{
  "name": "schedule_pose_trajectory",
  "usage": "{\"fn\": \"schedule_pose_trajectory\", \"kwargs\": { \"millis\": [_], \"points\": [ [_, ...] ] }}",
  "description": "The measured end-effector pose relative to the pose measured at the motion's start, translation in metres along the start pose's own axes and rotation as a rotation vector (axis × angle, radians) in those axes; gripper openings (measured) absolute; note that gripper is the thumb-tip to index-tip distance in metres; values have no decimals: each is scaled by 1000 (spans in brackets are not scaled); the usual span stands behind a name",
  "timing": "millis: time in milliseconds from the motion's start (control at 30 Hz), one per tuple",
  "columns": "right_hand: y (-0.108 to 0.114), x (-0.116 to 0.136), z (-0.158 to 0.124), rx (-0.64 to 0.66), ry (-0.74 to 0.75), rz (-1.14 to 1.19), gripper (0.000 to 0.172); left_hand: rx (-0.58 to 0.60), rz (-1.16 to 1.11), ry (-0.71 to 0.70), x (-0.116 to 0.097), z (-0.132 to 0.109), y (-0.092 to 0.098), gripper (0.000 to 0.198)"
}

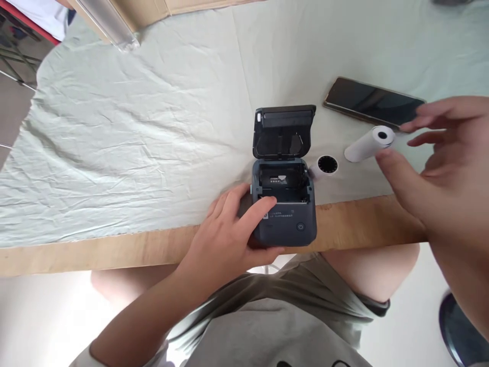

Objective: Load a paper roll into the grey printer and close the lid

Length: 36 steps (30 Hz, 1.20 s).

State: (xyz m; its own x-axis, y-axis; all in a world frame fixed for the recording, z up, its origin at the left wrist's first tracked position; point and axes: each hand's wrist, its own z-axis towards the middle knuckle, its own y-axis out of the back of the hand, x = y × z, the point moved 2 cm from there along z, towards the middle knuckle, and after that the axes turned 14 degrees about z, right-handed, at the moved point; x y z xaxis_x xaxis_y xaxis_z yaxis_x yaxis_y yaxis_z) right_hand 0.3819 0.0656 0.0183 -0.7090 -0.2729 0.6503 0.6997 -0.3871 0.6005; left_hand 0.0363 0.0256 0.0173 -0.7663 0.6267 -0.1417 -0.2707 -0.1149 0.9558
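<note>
A dark portable label printer (284, 224) rests at the table's front edge with its lid (284, 133) flipped up and its paper bay exposed. My left hand (229, 229) is wrapped round the printer's left side, thumb lying over the front lip of the bay. To the right stands a white paper roll (361, 148) with a dark core hole. My right hand (446, 148) is beside this roll, fingers apart; its thumb tip overlaps the roll's edge, and I cannot tell whether it touches. A second white roll (317, 168), with a wide black core, sits against the printer's right side.
A black smartphone (374, 102) lies behind the rolls. A pale green cloth (153, 127) covers the table up to its bare wooden front edge (114, 250). At the back left are a cardboard box (148, 10) and a clear plastic piece (110, 23).
</note>
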Motion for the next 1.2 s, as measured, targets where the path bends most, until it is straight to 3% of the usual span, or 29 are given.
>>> {"fn": "schedule_pose_trajectory", "kwargs": {
  "millis": [133, 267, 567, 1067, 1200],
  "points": [
    [-11, -19, 14, 145, -156, 25, 72, 6, 0, -1, 0, 0, 1, 59],
    [-20, -26, 10, 195, -236, 21, 58, 30, -31, 18, 2, -2, 2, 59],
    [-18, -25, 5, 192, -235, 10, 58, 13, -40, 14, 5, -2, 0, 51],
    [-16, -22, 9, 165, -273, 19, 62, 11, -62, 16, 3, -4, -2, 65],
    [-14, -21, 1, 145, -216, 34, 63, 1, -51, 1, 4, -3, -1, 55]
  ]
}}
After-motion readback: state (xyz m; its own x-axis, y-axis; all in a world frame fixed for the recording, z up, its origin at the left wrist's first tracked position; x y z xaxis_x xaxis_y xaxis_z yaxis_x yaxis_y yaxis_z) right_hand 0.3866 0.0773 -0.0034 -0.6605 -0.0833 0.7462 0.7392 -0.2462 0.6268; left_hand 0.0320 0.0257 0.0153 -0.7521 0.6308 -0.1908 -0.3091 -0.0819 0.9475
